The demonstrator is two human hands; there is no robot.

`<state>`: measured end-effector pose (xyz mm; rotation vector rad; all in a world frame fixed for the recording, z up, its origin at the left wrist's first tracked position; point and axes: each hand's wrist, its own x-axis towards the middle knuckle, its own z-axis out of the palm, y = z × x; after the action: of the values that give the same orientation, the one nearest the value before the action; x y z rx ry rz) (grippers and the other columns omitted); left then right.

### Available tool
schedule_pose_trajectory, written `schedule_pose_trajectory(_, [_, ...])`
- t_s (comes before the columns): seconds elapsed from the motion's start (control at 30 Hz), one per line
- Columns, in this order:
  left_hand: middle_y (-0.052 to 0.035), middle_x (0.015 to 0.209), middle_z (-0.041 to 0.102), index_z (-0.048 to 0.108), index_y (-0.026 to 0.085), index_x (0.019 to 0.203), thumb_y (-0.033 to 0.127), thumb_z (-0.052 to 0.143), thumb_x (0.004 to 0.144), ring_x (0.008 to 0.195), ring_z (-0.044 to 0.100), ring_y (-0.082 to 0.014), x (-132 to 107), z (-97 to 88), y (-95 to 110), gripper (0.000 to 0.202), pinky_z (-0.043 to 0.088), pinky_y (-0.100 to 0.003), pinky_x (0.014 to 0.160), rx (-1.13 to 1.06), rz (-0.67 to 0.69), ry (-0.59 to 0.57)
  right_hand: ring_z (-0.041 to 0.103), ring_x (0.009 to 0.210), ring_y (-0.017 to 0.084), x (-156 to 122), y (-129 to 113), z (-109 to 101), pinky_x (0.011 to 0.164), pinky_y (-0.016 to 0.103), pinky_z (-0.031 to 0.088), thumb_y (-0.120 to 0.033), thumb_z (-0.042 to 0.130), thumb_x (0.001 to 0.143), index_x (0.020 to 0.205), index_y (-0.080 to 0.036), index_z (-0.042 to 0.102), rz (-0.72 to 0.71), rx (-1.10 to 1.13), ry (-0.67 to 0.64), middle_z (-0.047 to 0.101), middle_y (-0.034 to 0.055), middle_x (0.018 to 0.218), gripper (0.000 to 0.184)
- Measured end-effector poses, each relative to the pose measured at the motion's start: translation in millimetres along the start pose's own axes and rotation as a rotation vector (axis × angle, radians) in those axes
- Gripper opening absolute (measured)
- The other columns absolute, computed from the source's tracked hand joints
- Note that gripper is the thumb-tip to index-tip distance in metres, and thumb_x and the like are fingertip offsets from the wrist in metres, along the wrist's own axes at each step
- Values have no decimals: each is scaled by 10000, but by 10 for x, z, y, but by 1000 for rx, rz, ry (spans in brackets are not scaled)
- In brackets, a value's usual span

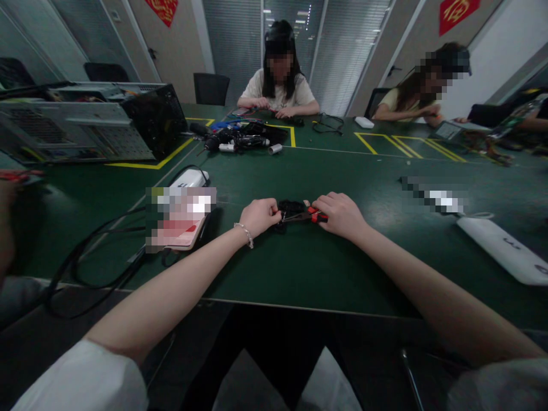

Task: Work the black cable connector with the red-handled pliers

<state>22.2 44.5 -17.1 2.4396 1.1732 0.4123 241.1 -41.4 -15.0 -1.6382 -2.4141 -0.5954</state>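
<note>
My right hand [341,214] is wrapped around the red-and-black handles of a pair of pliers [317,214], whose jaws point left. Just left of them, at the centre of the table, lies a dark tangled bundle [291,206] that looks like black cable. My left hand [259,217], with a bracelet on its wrist, has thumb and fingers pinched together at the bundle's left edge, close to the jaw tips. What sits between those fingertips is too small to make out.
Left of my hands are a phone [184,228], a white power bank [188,180] and looped black cables [81,251]. Another white power bank [505,245] lies right. An opened computer case [94,123] stands back left, a cordless drill [218,140] among wires. Two co-workers sit opposite.
</note>
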Motion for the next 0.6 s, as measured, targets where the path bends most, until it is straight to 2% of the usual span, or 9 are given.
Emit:
schedule_pose_trajectory(0.27, [18,632,595,568,191,691,332,529,731,561,514,-106,-1,8,-3,152,300,-220,472,-9,9,7,473,782,212,7,20,-5,652,317,311,-251,490,733,935,-137,592,-10,-17,2,615,96,898,253])
schedule_pose_trajectory(0.6, [19,625,589,564,187,691,331,534,737,560,516,-103,5,13,-2,154,303,-220,470,-14,2,8,479,781,212,9,13,-12,640,317,311,-247,495,737,971,-138,595,-18,-4,7,618,99,902,277])
